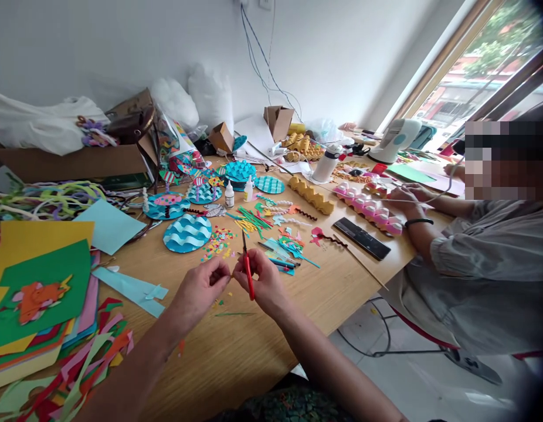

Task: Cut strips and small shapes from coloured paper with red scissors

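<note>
My right hand (265,284) is closed on a pair of scissors (248,275) with red handles, the dark blades pointing away from me. Close beside it, my left hand (205,287) pinches something tiny, too small to make out; the fingertips of both hands nearly meet. Just beyond lie scattered small paper bits (217,241) in several colours and a heap of thin green and yellow paper strips (253,220). A thin green strip (234,314) rests on the table nearer to me. To the left is a blue disc (187,233) with wavy pale paper bands.
Coloured paper sheets (47,252) and scraps (95,357) cover the left side. Two glue bottles (229,194) stand mid-table. A black phone-like slab (362,238) and a thin stick (367,268) lie to the right, near a pink egg-carton strip (368,208). A co-worker (482,258) sits at the right.
</note>
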`<state>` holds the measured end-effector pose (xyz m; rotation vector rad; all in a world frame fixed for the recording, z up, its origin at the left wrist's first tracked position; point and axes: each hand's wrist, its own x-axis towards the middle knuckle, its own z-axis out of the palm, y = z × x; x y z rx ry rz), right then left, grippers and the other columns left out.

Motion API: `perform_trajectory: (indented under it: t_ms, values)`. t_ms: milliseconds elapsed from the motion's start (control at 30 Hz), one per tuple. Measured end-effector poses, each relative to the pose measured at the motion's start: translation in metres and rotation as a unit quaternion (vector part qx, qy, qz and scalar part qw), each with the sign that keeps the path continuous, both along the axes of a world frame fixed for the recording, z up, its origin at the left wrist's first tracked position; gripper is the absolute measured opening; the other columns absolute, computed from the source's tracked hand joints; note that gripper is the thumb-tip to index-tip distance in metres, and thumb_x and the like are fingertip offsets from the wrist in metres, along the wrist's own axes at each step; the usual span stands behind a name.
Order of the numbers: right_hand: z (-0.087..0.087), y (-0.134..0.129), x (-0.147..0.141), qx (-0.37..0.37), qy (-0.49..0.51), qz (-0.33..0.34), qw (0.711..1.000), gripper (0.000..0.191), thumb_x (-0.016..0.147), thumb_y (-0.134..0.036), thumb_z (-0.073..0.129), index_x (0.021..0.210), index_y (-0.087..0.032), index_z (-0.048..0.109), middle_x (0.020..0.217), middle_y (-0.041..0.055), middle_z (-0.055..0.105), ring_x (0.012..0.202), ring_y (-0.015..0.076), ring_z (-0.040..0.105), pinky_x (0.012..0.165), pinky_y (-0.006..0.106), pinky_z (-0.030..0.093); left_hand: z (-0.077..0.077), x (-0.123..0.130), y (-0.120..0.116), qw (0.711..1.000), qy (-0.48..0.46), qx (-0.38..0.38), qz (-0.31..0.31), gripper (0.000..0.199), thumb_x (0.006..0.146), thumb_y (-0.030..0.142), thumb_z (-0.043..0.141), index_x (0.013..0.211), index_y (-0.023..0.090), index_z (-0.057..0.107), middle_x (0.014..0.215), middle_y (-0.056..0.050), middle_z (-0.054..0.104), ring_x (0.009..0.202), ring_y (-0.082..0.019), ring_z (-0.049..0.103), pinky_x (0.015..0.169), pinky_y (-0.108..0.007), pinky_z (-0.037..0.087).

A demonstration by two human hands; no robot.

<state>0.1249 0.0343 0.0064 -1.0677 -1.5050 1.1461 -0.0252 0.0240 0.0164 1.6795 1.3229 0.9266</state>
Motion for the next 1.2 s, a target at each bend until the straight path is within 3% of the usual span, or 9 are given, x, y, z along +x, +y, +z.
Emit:
perform_trajectory:
  t_ms: [67, 167, 300, 467, 833, 1000, 1200]
  values:
    - [-0.001, -0.003, -0.001, 0.013, -0.013, -0.007, 1.000, 0.018, 0.067, -0.022, 0.059, 0.074, -0.020, 0.042, 0.065, -0.0027, 0.055, 0.058, 0.0107, 0.049, 0.058, 0.024, 0.042, -0.004, 0.000, -0.005, 1.000, -0.019, -0.007, 0.012, 0.003, 0.071, 0.022, 0.055, 0.072, 0.020, 0.054, 0.061, 0.004, 0.052, 0.058, -0.013, 0.050, 0.056, -0.022, 0.040]
    - [-0.004, -0.011, 0.001, 0.028, -0.038, -0.016, 0.999, 0.018, 0.068, -0.023, 0.059, 0.077, -0.019, 0.044, 0.069, -0.0008, 0.056, 0.061, 0.0114, 0.050, 0.058, 0.024, 0.041, -0.007, 0.000, -0.012, 0.998, -0.047, -0.031, 0.012, 0.013, 0.073, 0.025, 0.056, 0.084, 0.020, 0.056, 0.066, 0.002, 0.056, 0.063, -0.014, 0.054, 0.058, -0.024, 0.043]
    - [-0.006, -0.019, 0.005, 0.063, -0.070, -0.005, 0.996, 0.015, 0.071, -0.021, 0.058, 0.076, -0.019, 0.044, 0.071, 0.0000, 0.056, 0.061, 0.0112, 0.049, 0.057, 0.024, 0.040, -0.002, 0.002, -0.018, 0.999, -0.006, -0.034, -0.022, 0.013, 0.076, 0.028, 0.053, 0.071, 0.018, 0.060, 0.066, 0.000, 0.059, 0.063, -0.015, 0.054, 0.058, -0.024, 0.042]
    - [-0.009, -0.022, 0.007, 0.065, -0.088, -0.009, 0.994, 0.016, 0.071, -0.022, 0.058, 0.075, -0.019, 0.043, 0.071, 0.0004, 0.056, 0.060, 0.0115, 0.048, 0.057, 0.024, 0.039, 0.001, 0.006, -0.020, 0.999, 0.028, -0.008, -0.015, 0.015, 0.076, 0.024, 0.050, 0.065, 0.018, 0.058, 0.061, 0.001, 0.055, 0.059, -0.014, 0.051, 0.056, -0.024, 0.039]
    - [-0.009, -0.021, 0.007, 0.051, -0.082, 0.003, 0.995, 0.017, 0.071, -0.023, 0.058, 0.076, -0.019, 0.043, 0.069, -0.0008, 0.053, 0.058, 0.0108, 0.045, 0.055, 0.023, 0.037, -0.003, 0.007, -0.025, 1.000, -0.006, -0.026, 0.003, 0.016, 0.074, 0.026, 0.051, 0.063, 0.017, 0.057, 0.060, 0.001, 0.052, 0.057, -0.013, 0.048, 0.054, -0.023, 0.037]
    - [0.002, -0.023, 0.008, 0.054, -0.082, -0.011, 0.995, 0.016, 0.073, -0.025, 0.056, 0.076, -0.019, 0.042, 0.067, -0.0027, 0.049, 0.058, 0.0095, 0.042, 0.055, 0.022, 0.036, 0.005, 0.002, -0.022, 0.993, -0.096, -0.045, 0.057, 0.013, 0.071, 0.028, 0.056, 0.063, 0.018, 0.056, 0.054, 0.005, 0.045, 0.052, -0.010, 0.041, 0.049, -0.021, 0.035]
    - [0.011, -0.031, 0.009, 0.054, -0.158, 0.077, 0.983, 0.018, 0.080, -0.030, 0.052, 0.069, -0.018, 0.044, 0.059, -0.0046, 0.040, 0.055, 0.0084, 0.036, 0.053, 0.020, 0.030, 0.024, 0.001, -0.022, 0.959, -0.247, -0.060, 0.125, 0.012, 0.069, 0.029, 0.062, 0.068, 0.018, 0.058, 0.059, 0.004, 0.054, 0.056, -0.010, 0.047, 0.055, -0.020, 0.041]
